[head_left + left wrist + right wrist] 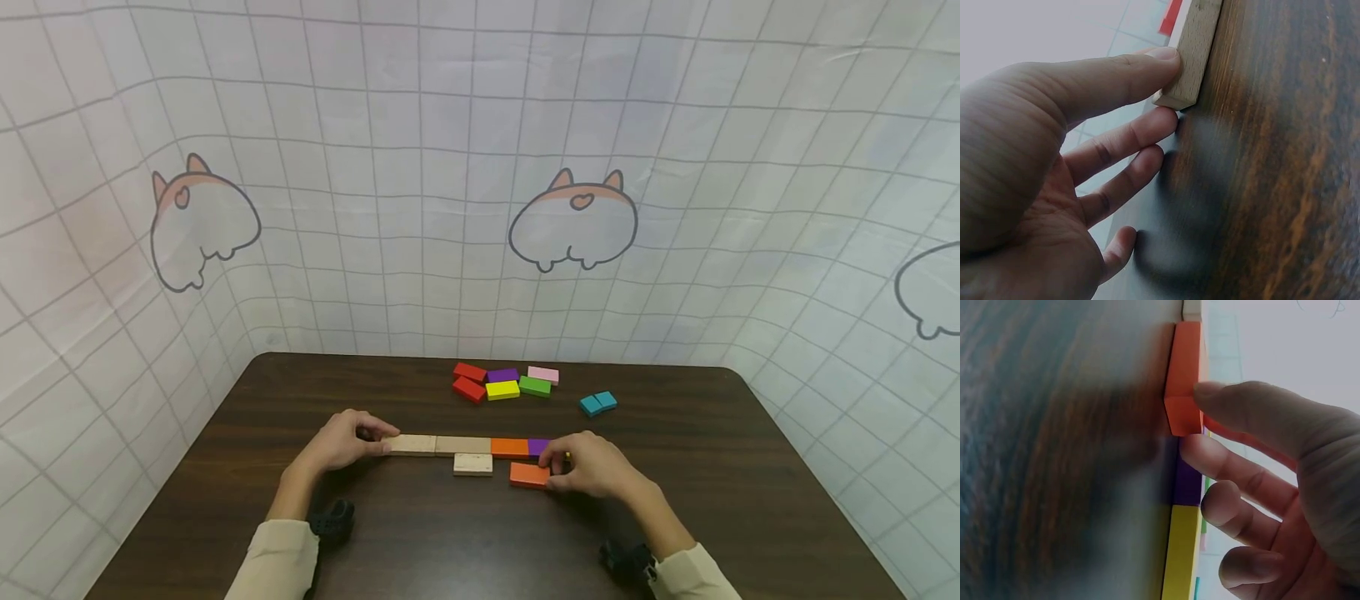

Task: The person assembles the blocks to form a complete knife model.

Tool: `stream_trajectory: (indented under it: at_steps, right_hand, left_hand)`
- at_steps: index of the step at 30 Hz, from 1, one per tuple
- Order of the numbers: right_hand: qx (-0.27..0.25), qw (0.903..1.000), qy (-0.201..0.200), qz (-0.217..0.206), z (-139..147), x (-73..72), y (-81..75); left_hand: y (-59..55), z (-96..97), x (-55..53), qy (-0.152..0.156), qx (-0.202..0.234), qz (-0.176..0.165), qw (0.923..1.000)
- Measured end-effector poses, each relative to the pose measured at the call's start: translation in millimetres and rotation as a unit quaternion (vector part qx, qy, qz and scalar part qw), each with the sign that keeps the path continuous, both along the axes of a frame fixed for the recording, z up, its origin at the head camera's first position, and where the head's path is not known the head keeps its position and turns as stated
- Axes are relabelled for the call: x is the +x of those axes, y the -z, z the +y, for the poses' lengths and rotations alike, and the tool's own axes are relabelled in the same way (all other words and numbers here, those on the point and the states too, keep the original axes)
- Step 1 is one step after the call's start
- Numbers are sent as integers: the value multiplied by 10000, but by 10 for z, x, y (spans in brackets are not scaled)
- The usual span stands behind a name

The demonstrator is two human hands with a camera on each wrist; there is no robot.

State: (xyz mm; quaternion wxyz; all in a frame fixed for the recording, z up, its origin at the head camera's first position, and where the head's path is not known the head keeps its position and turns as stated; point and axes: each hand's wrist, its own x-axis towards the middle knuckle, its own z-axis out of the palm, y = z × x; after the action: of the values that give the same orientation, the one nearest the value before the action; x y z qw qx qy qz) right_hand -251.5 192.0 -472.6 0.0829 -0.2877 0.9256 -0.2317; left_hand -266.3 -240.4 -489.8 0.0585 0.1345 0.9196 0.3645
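Note:
My left hand (347, 440) is at the left end of a row of blocks. Its thumb presses the near side of a plain wooden block (1192, 59), and its index finger reaches the far side. Rightward in the row come a second wooden block (463, 445), an orange block (510, 448) and a purple block (538, 447), then a yellow block (1180, 550) hidden by the right hand in the head view. Just in front of the row, my right hand (592, 465) pinches another orange block (529, 475) by its right end. A short pale block (472, 464) lies left of it.
Behind the row lie two red blocks (469, 389), a purple one (502, 376), a yellow one (502, 390), a green one (535, 386) and a pink one (543, 375). Two blue blocks (598, 404) lie farther right. A grid-patterned curtain (420, 250) surrounds the dark wooden table (420, 542).

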Motion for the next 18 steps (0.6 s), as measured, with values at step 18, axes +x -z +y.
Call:
stream_trajectory:
  at_steps: [18]
  right_hand:
    - [-166, 9984, 443, 312, -180, 54, 55]
  left_hand:
    - [-5, -1, 6, 44, 120, -34, 9999]
